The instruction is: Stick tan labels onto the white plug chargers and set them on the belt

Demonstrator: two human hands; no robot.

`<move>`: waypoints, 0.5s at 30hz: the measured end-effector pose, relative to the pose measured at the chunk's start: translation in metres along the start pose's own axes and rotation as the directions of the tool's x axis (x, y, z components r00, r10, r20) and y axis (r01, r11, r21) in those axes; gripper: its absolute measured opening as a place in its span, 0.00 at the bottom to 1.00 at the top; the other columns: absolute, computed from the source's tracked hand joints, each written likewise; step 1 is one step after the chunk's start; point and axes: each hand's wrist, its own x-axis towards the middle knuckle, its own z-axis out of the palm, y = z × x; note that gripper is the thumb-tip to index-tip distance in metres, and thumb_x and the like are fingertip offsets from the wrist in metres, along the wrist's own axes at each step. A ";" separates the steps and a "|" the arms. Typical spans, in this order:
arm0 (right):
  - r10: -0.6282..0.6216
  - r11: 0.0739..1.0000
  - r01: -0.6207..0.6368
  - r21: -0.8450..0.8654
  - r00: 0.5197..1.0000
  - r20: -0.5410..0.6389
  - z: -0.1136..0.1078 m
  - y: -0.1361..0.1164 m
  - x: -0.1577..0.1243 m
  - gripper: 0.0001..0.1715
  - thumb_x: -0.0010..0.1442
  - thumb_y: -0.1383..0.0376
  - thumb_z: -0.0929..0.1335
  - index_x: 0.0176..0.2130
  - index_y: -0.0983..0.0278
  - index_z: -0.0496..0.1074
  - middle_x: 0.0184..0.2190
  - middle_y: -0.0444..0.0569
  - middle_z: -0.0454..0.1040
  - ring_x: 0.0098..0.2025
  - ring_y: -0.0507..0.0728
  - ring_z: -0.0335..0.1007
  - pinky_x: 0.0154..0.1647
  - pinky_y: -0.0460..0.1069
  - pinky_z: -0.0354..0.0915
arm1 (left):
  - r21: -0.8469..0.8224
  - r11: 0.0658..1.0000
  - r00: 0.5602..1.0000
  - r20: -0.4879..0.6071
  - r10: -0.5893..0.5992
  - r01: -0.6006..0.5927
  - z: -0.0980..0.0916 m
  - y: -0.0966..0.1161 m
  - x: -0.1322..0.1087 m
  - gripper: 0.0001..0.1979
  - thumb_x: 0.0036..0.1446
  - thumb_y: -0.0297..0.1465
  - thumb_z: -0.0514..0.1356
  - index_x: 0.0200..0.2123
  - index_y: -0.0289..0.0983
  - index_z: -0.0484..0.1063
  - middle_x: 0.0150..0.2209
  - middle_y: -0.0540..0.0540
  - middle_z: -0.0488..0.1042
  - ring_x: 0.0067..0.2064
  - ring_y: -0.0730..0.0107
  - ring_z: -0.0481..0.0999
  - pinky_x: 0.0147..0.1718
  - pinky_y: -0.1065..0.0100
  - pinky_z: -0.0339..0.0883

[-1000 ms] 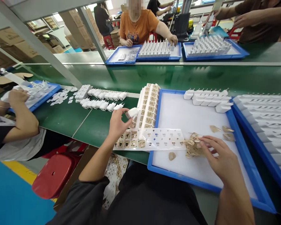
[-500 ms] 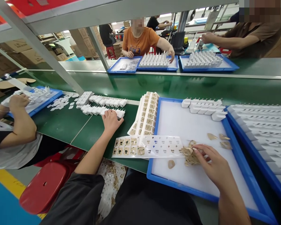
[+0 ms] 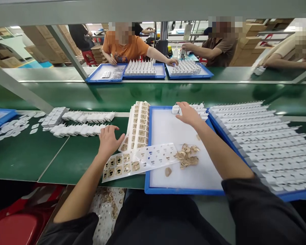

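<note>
My left hand [image 3: 108, 140], fingers apart and nothing seen in it, is at the right end of the front row of white plug adapters [image 3: 79, 130] on the green table. My right hand [image 3: 188, 114] reaches to the back of the blue tray [image 3: 147, 170], its fingers and thumb around a white plug adapter [image 3: 175, 109]; the exact contact is partly hidden. More adapters stand behind this hand. Between my arms lies a partly peeled sheet [image 3: 156, 154] of tan stickers, overlapping the tray's left rim. A pile of loose tan pieces [image 3: 188, 158] lies inside the tray.
A stack of sticker sheets [image 3: 140, 126] stands left of the tray. To the right is another tray packed with white adapters [image 3: 267, 146]. Flat white pieces [image 3: 14, 126] lie far left. A slanted grey post [image 3: 20, 85] rises on the left. Co-workers sit across the table.
My right hand has left the tan pile and moved to the adapters at the tray's back. My left hand is now off the adapter row's top. The view has turned right.
</note>
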 end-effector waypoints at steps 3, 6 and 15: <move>0.061 0.998 -0.062 0.016 0.997 0.036 0.012 -0.010 0.047 0.40 0.59 0.68 0.71 0.67 0.67 0.60 0.65 0.67 0.63 0.55 0.70 0.72 0.53 0.59 0.69 | -0.086 0.995 0.997 0.037 0.062 -0.058 -0.009 0.021 -0.009 0.15 0.62 0.40 0.57 0.48 0.38 0.68 0.51 0.36 0.72 0.55 0.43 0.66 0.56 0.45 0.61; 0.081 0.995 -0.084 0.056 0.996 0.047 0.024 -0.012 0.063 0.30 0.58 0.71 0.71 0.59 0.68 0.69 0.59 0.68 0.69 0.54 0.71 0.72 0.52 0.62 0.69 | -0.152 0.986 0.994 0.080 0.080 -0.067 -0.019 0.026 -0.016 0.14 0.62 0.38 0.57 0.48 0.38 0.69 0.52 0.38 0.73 0.55 0.46 0.67 0.57 0.46 0.60; -0.386 0.521 0.208 0.828 0.922 0.011 0.028 -0.043 -0.007 0.28 0.60 0.53 0.74 0.55 0.60 0.68 0.49 0.51 0.75 0.30 0.52 0.76 0.29 0.49 0.72 | -0.462 0.879 0.982 0.080 0.173 -0.117 -0.038 0.045 -0.040 0.16 0.63 0.40 0.62 0.52 0.41 0.71 0.50 0.42 0.75 0.50 0.56 0.71 0.50 0.56 0.68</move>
